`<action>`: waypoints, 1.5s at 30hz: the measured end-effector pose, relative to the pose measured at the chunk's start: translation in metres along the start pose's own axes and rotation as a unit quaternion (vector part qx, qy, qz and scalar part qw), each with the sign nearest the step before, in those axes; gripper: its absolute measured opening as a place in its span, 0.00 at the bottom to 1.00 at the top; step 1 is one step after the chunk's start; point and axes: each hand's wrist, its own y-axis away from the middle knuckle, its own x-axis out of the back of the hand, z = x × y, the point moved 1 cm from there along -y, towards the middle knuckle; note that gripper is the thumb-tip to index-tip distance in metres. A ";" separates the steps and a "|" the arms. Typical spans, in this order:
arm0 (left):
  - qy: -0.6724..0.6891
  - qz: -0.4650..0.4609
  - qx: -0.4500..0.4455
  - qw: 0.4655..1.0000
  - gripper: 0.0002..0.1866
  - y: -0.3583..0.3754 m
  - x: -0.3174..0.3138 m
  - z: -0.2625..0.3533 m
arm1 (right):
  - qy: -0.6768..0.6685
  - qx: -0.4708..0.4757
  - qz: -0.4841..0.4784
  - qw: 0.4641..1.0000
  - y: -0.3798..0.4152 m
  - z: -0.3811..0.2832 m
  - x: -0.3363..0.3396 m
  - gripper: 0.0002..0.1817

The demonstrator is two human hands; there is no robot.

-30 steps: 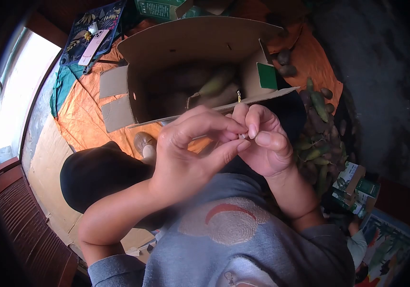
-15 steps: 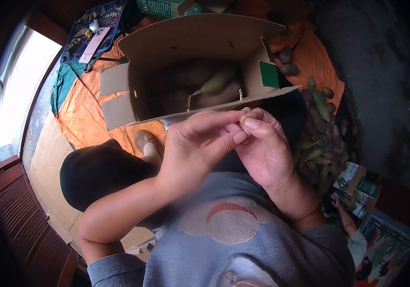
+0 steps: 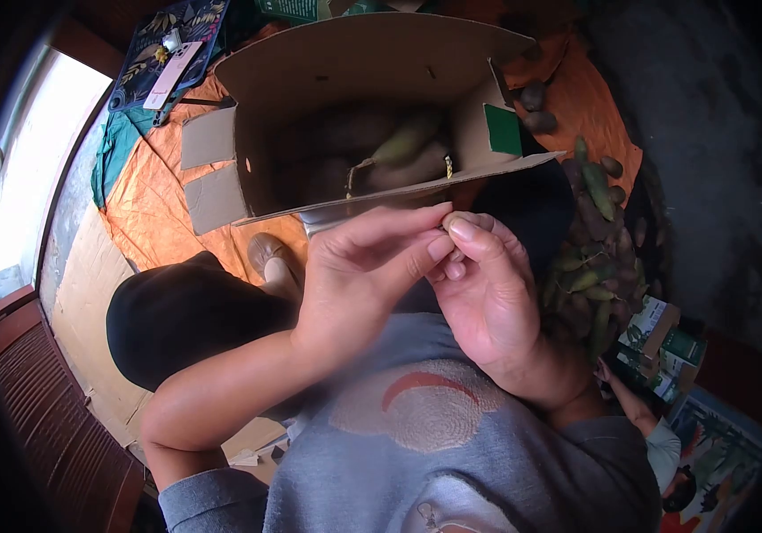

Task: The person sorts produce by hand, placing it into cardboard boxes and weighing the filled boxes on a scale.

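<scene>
Cardboard box (image 3: 363,62): flaps (image 3: 212,197) spread; near edge runs just beyond the left hand (image 3: 354,266) and right hand (image 3: 492,293), narrow gap between.
Left grip: thumb and forefinger curved to the right fingertips; whether pinched or apart, cannot tell.
Right grip: together, thumb against forefinger; anything between them hidden.
Box contents: green elongated produce (image 3: 403,147), darker pieces (image 3: 408,176) dimly visible.

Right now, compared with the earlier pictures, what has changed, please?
The thumb of your right hand has moved up and leftward in view, over its fingers; the tiny pale piece seen earlier no longer shows clearly. At lower right, another person's hand has reached toward the heap of produce. Your left hand stays curled beside your right, and the cardboard box stays in place.
</scene>
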 end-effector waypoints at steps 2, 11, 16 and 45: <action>0.012 -0.008 -0.022 1.000 0.12 0.002 0.001 -0.005 | -0.008 0.003 0.008 1.000 0.000 0.001 0.000 0.05; 0.150 0.025 0.080 0.985 0.14 0.006 -0.019 -0.006 | -0.007 0.069 -0.003 0.998 0.000 0.003 0.005 0.08; 0.233 0.074 0.111 0.963 0.13 0.006 -0.032 -0.009 | 0.005 0.091 0.020 0.996 0.004 0.008 0.016 0.09; 0.279 0.128 0.185 0.933 0.08 0.011 -0.032 -0.045 | 0.044 0.026 0.098 0.994 0.020 0.015 0.030 0.10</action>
